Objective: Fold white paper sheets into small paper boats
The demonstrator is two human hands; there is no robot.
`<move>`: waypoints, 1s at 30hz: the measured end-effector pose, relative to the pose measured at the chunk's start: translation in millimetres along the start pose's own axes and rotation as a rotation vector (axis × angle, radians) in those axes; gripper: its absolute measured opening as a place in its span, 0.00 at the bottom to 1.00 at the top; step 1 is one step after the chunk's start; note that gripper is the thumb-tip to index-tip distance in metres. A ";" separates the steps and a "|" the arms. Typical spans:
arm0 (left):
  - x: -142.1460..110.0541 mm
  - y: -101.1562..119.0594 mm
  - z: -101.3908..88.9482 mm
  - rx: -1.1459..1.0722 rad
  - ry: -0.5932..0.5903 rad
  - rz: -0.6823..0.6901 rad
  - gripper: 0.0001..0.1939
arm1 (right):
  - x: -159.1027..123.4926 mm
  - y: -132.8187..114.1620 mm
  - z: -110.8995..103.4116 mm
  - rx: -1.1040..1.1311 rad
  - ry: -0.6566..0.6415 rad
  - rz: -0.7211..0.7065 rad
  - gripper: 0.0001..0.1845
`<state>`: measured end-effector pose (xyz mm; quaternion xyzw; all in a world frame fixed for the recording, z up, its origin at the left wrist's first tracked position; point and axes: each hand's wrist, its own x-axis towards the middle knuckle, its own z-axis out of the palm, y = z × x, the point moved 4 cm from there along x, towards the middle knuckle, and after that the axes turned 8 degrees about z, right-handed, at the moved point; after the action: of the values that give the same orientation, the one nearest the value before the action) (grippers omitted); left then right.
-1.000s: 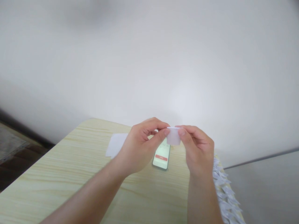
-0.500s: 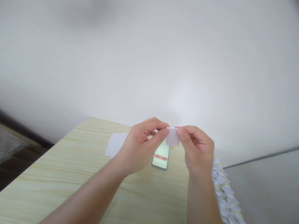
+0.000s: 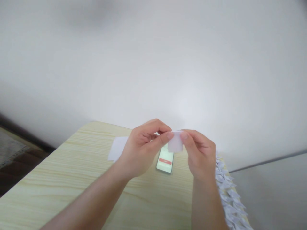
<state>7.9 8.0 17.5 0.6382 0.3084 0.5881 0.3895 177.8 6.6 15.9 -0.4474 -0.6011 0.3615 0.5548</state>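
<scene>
A small white piece of folded paper (image 3: 175, 142) is held up between my two hands, above the table. My left hand (image 3: 144, 148) pinches its upper left corner between thumb and forefinger. At the upper right corner, the thumb and fingers of my right hand (image 3: 201, 151) are closed on it. Below and behind the paper lies a phone (image 3: 164, 163), its screen lit with a red bar; the paper and my left hand cover its upper part. Partly hidden by my left hand, white paper sheets (image 3: 117, 147) lie on the table.
Several folded white paper pieces (image 3: 231, 195) line the right edge of the wood-patterned table (image 3: 62, 172), partly behind my right forearm. A pale wall (image 3: 153, 70) rises directly behind the table. Dark brown material (image 3: 19, 166) shows beyond the left edge.
Both hands have shifted slightly left with the paper. A little more of the paper's face shows below the thumbs. The phone and the sheets have stayed in place.
</scene>
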 end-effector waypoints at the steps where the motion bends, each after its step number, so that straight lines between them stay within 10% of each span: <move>1: 0.3 -1.5 -1.3 -0.016 0.015 0.001 0.09 | 0.7 0.9 0.1 0.000 -0.054 0.014 0.07; 26: 0.1 -4.8 -3.2 -0.094 0.065 -0.080 0.11 | 1.2 3.3 -6.9 0.073 -0.052 0.035 0.05; 30: 0.1 -3.5 -3.2 -0.075 0.081 -0.087 0.12 | -1.1 4.9 0.7 0.201 -0.047 0.030 0.18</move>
<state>5.0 10.3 14.6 0.5850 0.3292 0.6070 0.4254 177.7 7.3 10.8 -0.3899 -0.5680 0.4384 0.5772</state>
